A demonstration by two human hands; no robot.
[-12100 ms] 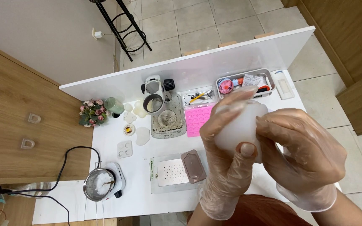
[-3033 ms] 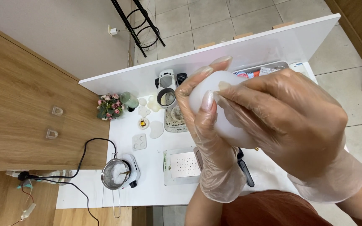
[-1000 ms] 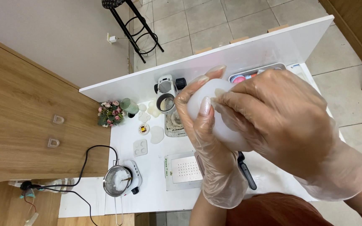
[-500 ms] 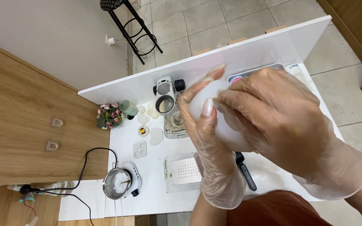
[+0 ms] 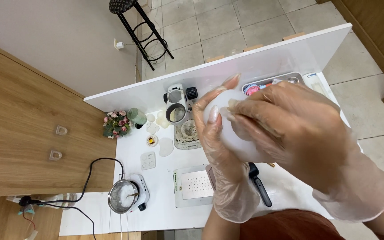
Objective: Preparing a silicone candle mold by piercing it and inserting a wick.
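Observation:
Both my hands wear clear plastic gloves and are raised close to the camera, above the white table (image 5: pixel 165 213). My left hand (image 5: pixel 221 146) cups a smooth white rounded object (image 5: pixel 232 135) from the left, fingers pointing up. My right hand (image 5: pixel 298 133) covers the same white object from the right and top, fingertips pressed on it. Most of the object is hidden between the two hands.
On the table lie a white perforated tray (image 5: pixel 194 186), a black-handled tool (image 5: pixel 259 184), a small metal pot on a corded hotplate (image 5: pixel 125 198), a microscope-like device (image 5: pixel 178 104), a small pink flower bunch (image 5: pixel 115 124), a green cup (image 5: pixel 136 116) and a metal tray (image 5: pixel 263 84) at the back.
Both hands keep hold of the white object; my right hand's fingers have shifted a little over its top. The view has drifted slightly.

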